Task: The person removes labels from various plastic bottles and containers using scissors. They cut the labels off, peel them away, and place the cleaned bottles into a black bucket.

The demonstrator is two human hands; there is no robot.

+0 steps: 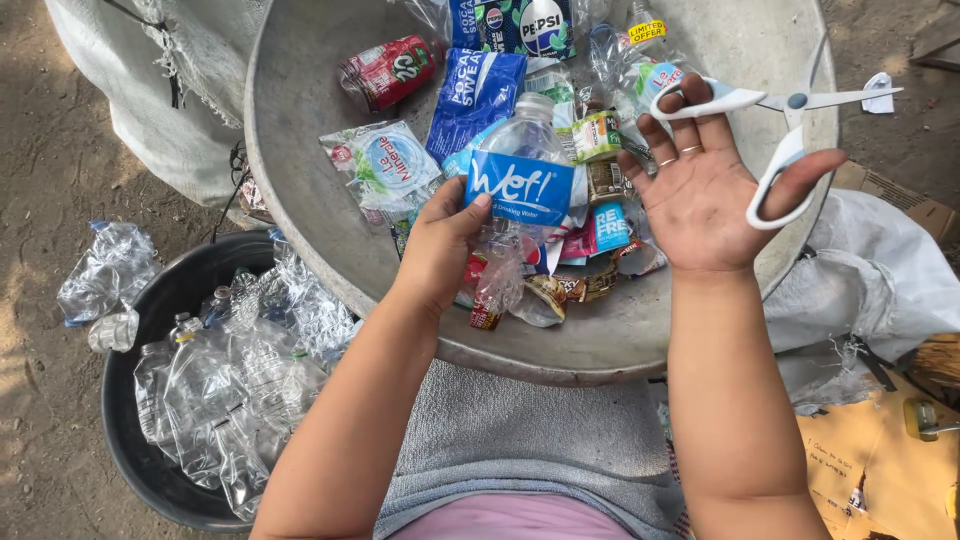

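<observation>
Over the metal basin [300, 150], left hand [440, 245] grips a bottle [522, 165]; right hand [705, 190], spread, hooks scissors [785, 130].

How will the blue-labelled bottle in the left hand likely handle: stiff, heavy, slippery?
The bottle looks empty and clear, so probably light. Its thin plastic likely dents under the left hand, like the crushed bottles in the tub. The glossy label may be slightly slippery.

Blue label [521, 188] on held bottle [524, 150]; torn labels [385, 163] in basin [300, 120].
</observation>
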